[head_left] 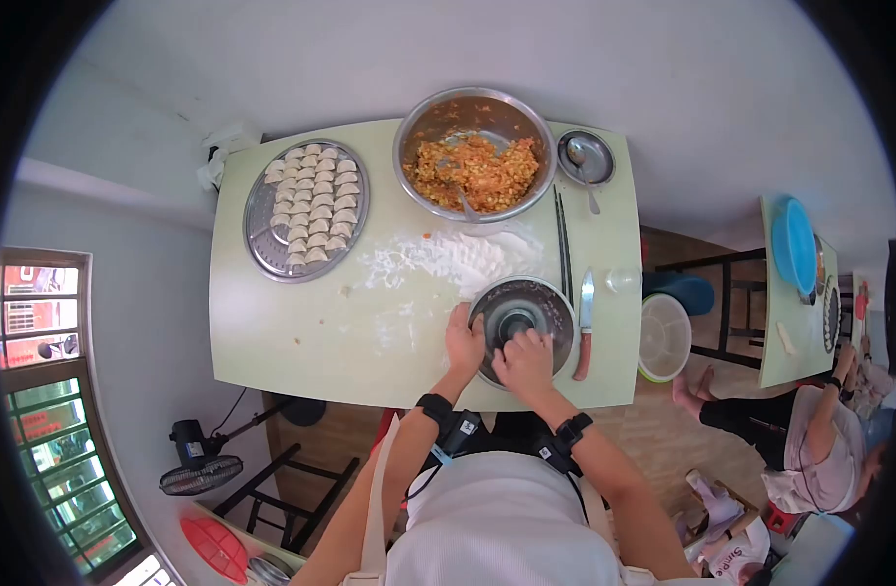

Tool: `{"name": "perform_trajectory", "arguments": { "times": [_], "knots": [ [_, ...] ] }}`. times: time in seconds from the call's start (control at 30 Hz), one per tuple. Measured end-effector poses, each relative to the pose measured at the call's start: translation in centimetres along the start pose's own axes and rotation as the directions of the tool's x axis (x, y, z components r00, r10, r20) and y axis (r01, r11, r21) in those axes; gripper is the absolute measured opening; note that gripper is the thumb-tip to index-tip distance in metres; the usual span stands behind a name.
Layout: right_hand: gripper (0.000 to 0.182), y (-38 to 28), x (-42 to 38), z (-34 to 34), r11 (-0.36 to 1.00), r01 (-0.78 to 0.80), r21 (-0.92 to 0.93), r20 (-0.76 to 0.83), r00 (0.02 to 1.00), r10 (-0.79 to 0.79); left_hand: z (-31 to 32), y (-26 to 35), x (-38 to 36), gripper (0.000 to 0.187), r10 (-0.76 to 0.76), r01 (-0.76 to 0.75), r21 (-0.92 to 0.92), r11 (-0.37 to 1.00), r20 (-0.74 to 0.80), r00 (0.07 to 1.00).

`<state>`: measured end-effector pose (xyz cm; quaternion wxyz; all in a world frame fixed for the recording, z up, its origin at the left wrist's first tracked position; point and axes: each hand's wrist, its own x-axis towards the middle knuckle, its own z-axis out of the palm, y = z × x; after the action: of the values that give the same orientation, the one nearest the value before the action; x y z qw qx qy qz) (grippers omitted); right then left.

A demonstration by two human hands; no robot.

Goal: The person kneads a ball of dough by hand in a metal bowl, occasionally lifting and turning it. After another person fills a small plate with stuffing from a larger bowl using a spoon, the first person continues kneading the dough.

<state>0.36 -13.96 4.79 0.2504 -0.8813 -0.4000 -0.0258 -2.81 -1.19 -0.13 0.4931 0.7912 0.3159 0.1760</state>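
Observation:
A round metal bowl with a dark, speckled inside stands at the table's front edge. My left hand is closed on its left rim. Inside the bowl, over its front part, my right hand has its fingers curled down. Whatever those fingers hold, if anything, is hidden. White flour is spread just behind the bowl. To the right lie a pair of dark chopsticks and a knife with a reddish-brown handle.
At the back, a large steel basin holds orange-yellow filling. A round tray at left carries rows of dumplings. A small metal dish with a spoon stands back right. Beyond the table's right side are a white tub and another person.

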Motion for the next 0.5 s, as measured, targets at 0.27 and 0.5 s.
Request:
{"name": "perform_trajectory", "arguments": {
  "times": [0.27, 0.5],
  "knots": [
    [0.011, 1.5, 2.7, 1.5, 0.988, -0.07, -0.14, -0.157, 0.986, 0.048, -0.1, 0.7, -0.4, 0.018, 0.005, -0.005, 0.039, 0.999, -0.017, 1.0],
    [0.014, 2.9, 4.2, 5.1, 0.999, -0.047, -0.024, -0.114, 0.993, 0.044, 0.0, 0.8, -0.3, 0.016, -0.043, 0.043, 0.029, 0.999, 0.008, 0.999]
  ]
}}
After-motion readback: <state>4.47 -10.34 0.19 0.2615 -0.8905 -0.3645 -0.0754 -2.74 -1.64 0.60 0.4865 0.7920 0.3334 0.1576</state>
